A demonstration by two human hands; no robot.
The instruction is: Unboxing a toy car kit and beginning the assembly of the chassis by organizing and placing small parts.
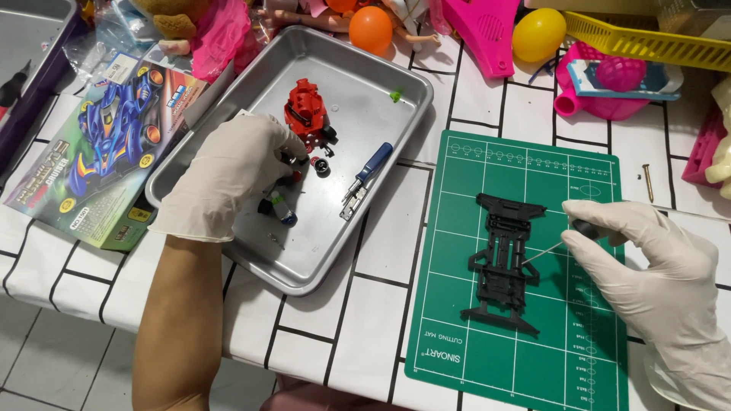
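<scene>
Head view: black toy-car chassis (502, 262) lies mid green cutting mat (594, 190). Right hand (647, 266), fingers clamped on small screwdriver (567, 237), tip touching chassis. Left of mat, metal tray (365, 228): left hand (228, 179) inside, fingers pinched on small parts; red car body (304, 106) and blue-handled tool (367, 176) near it.

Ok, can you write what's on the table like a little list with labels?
Left hand: gloved, reaching among small parts in the metal tray
Right hand: gloved, holding a screwdriver with its tip at the black car chassis
Chassis place: on the green cutting mat
Also in tray: red car piece, blue-handled tool
Left of tray: toy car box
</scene>
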